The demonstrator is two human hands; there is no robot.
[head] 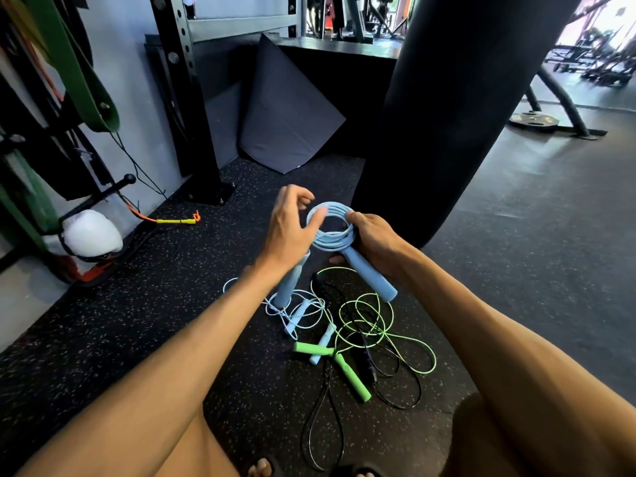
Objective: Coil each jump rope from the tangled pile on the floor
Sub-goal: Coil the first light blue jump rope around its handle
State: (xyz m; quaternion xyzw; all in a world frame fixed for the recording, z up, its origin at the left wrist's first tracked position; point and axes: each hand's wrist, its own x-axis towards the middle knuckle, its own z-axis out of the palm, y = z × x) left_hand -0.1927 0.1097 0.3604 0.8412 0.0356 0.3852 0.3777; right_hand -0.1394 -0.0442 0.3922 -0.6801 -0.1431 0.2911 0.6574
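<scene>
left hand [289,228] curled at 9 o'clock of the coiled blue jump rope [332,232], a strand apparently pinched (blurred). coil is gripped at 3 o'clock by right hand [375,242]. one handle [288,285] is hung at 7 o'clock, other handle [373,278] at 5. tangled pile [364,325] is seen on floor [155,321] at 6 o'clock below.

My left grip [289,232] hides the top of one blue handle [287,287]. My right grip [375,241] covers part of the coil [330,225]. The bottom edge cuts off my toes [261,468].

The person has bare forearms [179,339] and knees [192,452] and wears dark open-toed sandals [278,469].
</scene>
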